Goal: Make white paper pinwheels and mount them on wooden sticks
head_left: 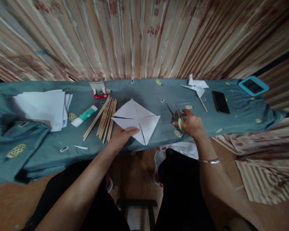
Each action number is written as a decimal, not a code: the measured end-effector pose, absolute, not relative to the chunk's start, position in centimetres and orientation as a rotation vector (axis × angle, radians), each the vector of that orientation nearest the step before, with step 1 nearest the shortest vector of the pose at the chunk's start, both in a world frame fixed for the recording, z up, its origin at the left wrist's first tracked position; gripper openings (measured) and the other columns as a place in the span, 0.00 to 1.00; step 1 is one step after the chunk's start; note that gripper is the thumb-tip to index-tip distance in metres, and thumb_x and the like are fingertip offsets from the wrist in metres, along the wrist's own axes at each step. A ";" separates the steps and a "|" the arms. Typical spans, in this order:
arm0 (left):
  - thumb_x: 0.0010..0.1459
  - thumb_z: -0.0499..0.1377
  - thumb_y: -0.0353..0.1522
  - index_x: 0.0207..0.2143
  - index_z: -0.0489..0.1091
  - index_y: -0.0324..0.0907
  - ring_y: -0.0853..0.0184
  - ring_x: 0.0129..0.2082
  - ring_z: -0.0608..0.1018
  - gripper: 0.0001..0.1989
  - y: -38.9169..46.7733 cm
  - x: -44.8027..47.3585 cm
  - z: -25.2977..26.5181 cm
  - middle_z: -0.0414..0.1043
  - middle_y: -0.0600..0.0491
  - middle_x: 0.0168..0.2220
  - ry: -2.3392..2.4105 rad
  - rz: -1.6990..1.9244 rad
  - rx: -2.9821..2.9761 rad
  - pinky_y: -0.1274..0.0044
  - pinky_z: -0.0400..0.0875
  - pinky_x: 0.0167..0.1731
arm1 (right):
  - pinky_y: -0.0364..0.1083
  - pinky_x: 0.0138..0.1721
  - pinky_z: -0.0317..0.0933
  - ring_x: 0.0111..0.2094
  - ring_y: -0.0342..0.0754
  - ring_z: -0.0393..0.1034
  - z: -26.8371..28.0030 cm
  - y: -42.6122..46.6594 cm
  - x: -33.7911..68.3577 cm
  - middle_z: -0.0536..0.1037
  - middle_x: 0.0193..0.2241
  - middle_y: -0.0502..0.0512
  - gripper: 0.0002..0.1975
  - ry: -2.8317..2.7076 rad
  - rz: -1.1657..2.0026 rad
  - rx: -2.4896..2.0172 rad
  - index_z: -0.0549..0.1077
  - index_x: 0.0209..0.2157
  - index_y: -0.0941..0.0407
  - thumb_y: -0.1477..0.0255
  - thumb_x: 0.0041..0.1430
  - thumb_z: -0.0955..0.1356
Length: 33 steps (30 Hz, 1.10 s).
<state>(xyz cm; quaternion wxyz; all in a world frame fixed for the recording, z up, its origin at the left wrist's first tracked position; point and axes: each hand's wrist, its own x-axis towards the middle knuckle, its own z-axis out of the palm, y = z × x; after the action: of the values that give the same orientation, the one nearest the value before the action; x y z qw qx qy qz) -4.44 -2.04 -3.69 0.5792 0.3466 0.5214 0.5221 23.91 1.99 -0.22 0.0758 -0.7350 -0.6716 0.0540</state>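
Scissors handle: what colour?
The scissors handle is pale green; it shows in the head view, the only one here.

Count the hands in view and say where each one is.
2. The left hand holds the white paper by its near left edge, thumb on top, other fingers hidden; the right hand, farther right, holds the scissors.
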 end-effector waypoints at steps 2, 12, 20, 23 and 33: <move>0.32 0.72 0.34 0.40 0.74 0.40 0.56 0.43 0.80 0.27 -2.1 -4.5 -3.9 0.80 0.48 0.41 1.225 1.178 0.848 0.61 0.72 0.51 | 0.53 0.47 0.68 0.46 0.61 0.77 -0.3 2.3 24.0 0.80 0.47 0.67 0.32 -1.998 0.145 -2.226 0.66 0.57 0.64 0.66 0.53 0.73; 0.40 0.69 0.38 0.38 0.71 0.39 0.53 0.37 0.81 0.21 -2.3 -5.8 -2.7 0.79 0.45 0.37 1.243 1.068 1.040 0.62 0.77 0.38 | 0.51 0.48 0.67 0.47 0.61 0.76 -0.4 2.8 24.0 0.80 0.47 0.66 0.31 -2.019 0.172 -2.250 0.67 0.56 0.63 0.67 0.53 0.72; 0.41 0.69 0.36 0.58 0.63 0.43 0.59 0.40 0.80 0.40 -2.9 -7.9 -3.3 0.77 0.48 0.43 1.333 1.196 1.091 0.64 0.76 0.44 | 0.50 0.46 0.67 0.46 0.60 0.77 -0.5 2.6 24.7 0.81 0.46 0.66 0.28 -2.041 0.186 -2.229 0.69 0.55 0.62 0.67 0.53 0.71; 0.43 0.68 0.37 0.64 0.56 0.44 0.57 0.46 0.79 0.45 -3.7 -8.4 -3.5 0.73 0.45 0.51 1.352 1.223 1.158 0.63 0.76 0.47 | 0.51 0.46 0.67 0.46 0.61 0.77 -0.6 2.4 24.8 0.81 0.45 0.68 0.25 -2.024 0.061 -2.239 0.70 0.53 0.63 0.67 0.55 0.70; 0.57 0.58 0.34 0.60 0.64 0.46 0.52 0.61 0.68 0.27 -5.6 -10.3 -3.6 0.56 0.44 0.66 1.545 1.007 1.868 0.61 0.75 0.49 | 0.53 0.43 0.67 0.43 0.62 0.78 -0.5 2.3 25.1 0.82 0.40 0.68 0.23 -2.017 -0.039 -2.386 0.75 0.48 0.61 0.60 0.56 0.69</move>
<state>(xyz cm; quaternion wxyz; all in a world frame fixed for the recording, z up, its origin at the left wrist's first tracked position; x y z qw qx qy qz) -10.26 -5.64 -3.56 0.2553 0.6881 0.5691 0.3709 25.05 2.31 -0.46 0.0085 -0.7637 -0.6454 -0.0124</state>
